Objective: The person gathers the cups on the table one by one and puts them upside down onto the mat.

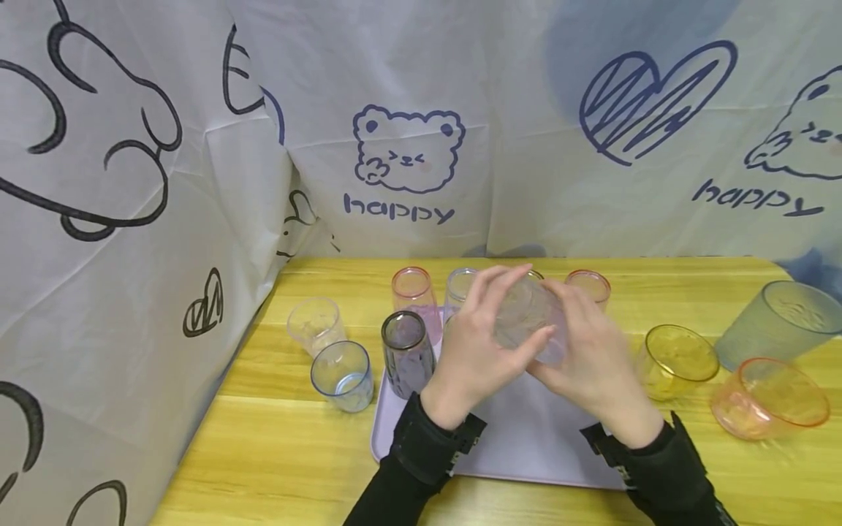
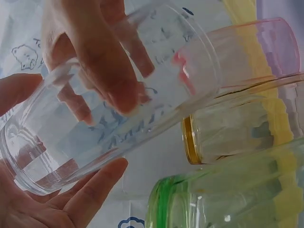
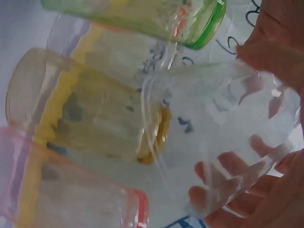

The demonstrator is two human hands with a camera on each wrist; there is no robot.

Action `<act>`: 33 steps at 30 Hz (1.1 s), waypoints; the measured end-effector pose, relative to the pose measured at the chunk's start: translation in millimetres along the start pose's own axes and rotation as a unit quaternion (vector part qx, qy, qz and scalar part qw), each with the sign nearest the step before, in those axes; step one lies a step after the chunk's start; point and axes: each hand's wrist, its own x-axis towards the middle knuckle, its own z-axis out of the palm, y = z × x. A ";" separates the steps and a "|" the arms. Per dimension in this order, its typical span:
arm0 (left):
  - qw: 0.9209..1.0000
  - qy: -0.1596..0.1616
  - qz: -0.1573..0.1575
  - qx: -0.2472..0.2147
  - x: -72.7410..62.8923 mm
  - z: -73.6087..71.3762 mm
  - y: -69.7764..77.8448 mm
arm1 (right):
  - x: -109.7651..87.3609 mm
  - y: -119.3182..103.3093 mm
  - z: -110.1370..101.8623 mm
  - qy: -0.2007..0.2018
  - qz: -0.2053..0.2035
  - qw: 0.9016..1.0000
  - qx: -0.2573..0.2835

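A clear tumbler [image 1: 522,313] is held up above the lilac tray [image 1: 526,438] between both hands. My left hand [image 1: 475,343] curls round its left side, thumb toward the front. From the other side, my right hand [image 1: 588,358] grips it with bent fingers. In the left wrist view the clear tumbler [image 2: 171,90] lies tilted, with fingers from both hands on it. The right wrist view shows the clear tumbler [image 3: 213,114] with fingertips along its side. Close behind are an amber tumbler [image 3: 95,114], a green tumbler [image 2: 190,204] and a pink tumbler [image 2: 256,52].
Along the tray's back stand a pink tumbler [image 1: 413,296] and a bluish-rimmed tumbler [image 1: 460,285]; a dark grey tumbler [image 1: 406,358] is at its left. Left of the tray are clear and blue-rimmed glasses [image 1: 345,380]. Yellow [image 1: 677,365], orange [image 1: 766,409] and large blue glasses [image 1: 776,321] stand right.
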 end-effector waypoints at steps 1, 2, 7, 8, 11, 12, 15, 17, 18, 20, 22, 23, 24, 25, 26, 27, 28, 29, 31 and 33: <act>1.000 -0.002 0.000 0.005 -0.3 0.8 -0.1 | -0.3 -0.6 0.9 -0.003 0.004 1.000 0.000; 1.000 -0.003 0.001 0.009 -0.5 1.3 -0.1 | -0.4 -1.3 1.7 -0.005 0.009 1.000 0.001; 1.000 -0.007 0.002 0.014 -0.5 2.6 0.4 | -1.0 -2.6 2.5 -0.006 0.024 1.000 0.004; 1.000 -0.007 0.002 0.015 -0.5 2.5 0.5 | -1.1 -2.5 2.7 -0.006 0.024 1.000 0.004; 1.000 -0.009 0.003 0.019 -0.4 2.3 0.5 | -1.5 -2.0 3.3 -0.006 0.026 1.000 0.007; 1.000 -0.010 0.004 0.020 -0.4 2.1 0.5 | -1.7 -1.7 3.6 -0.006 0.027 1.000 0.008; 1.000 -0.019 0.009 0.017 0.2 0.7 -0.3 | -2.1 -0.7 4.0 -0.004 0.031 0.999 0.019; 1.000 -0.026 0.017 0.008 1.0 -1.2 -1.0 | -2.7 0.2 4.0 0.000 0.036 0.999 0.029; 0.999 -0.028 0.021 0.005 1.6 -2.7 -1.3 | -3.0 0.7 4.1 0.003 0.038 0.999 0.035; 0.999 -0.033 0.029 -0.002 2.8 -6.9 -2.6 | -3.2 1.5 4.6 0.009 0.045 0.998 0.047; 0.999 -0.037 0.033 -0.001 3.7 -12.1 -3.7 | -4.0 2.7 5.1 0.012 0.055 0.996 0.063; 0.999 -0.040 0.034 0.004 4.1 -14.8 -4.4 | -4.5 3.3 5.4 0.013 0.061 0.995 0.073; 0.998 -0.044 0.036 0.011 4.5 -17.5 -5.1 | -5.0 3.9 5.8 0.014 0.068 0.994 0.082; 0.998 -0.048 0.036 0.017 4.5 -20.1 -6.0 | -5.8 4.5 6.3 0.015 0.074 0.993 0.091; 0.998 -0.052 0.036 0.028 4.2 -22.7 -6.9 | -6.7 5.1 6.9 0.016 0.079 0.992 0.101; 0.997 -0.056 0.034 0.037 3.8 -25.3 -7.8 | -7.8 5.8 7.7 0.016 0.085 0.990 0.111; 0.997 -0.058 0.033 0.048 3.0 -27.6 -9.0 | -9.1 6.4 8.6 0.016 0.090 0.988 0.121; 0.996 -0.060 0.032 0.060 2.1 -29.9 -10.4 | -10.7 6.9 9.6 0.017 0.095 0.987 0.131; 0.994 -0.063 0.030 0.088 -0.2 -34.1 -13.4 | -14.3 8.1 12.1 0.019 0.102 0.984 0.145; 0.990 -0.064 0.029 0.120 -2.7 -37.4 -17.4 | -18.5 9.2 14.8 0.020 0.112 0.981 0.160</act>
